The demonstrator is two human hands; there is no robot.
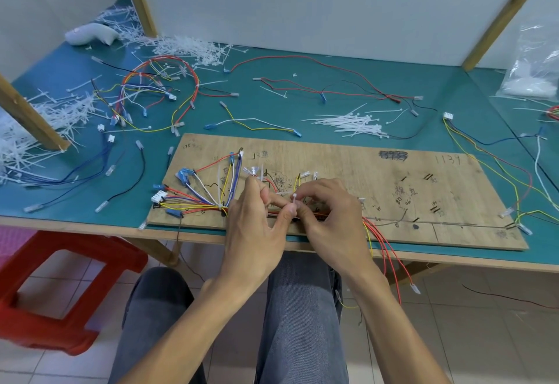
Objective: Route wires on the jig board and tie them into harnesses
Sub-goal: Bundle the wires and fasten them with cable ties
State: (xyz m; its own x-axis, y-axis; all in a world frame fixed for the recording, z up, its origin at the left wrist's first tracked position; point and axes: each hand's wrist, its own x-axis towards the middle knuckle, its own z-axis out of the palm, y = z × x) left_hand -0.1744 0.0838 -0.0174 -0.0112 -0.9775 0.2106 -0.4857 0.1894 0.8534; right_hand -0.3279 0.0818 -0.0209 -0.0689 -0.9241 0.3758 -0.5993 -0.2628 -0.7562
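Observation:
A brown plywood jig board (348, 166) lies on the green table near its front edge. A fan of red, yellow, blue and white wires (199, 199) spreads over the board's left part and gathers into a bundle that runs right under my hands. My left hand (257, 226) and my right hand (329, 217) meet over that bundle at the board's front middle. Between their fingertips both pinch a small white cable tie (294, 199). Red and yellow wire ends (384, 250) hang off the board's front edge to the right of my right hand.
A pile of loose white cable ties (354, 123) lies behind the board. A tied harness (157, 87) and loose wires cover the table's back left, with heaps of cut tie tails (54, 117). A clear bag (535, 72) is far right. A red stool (60, 287) stands lower left.

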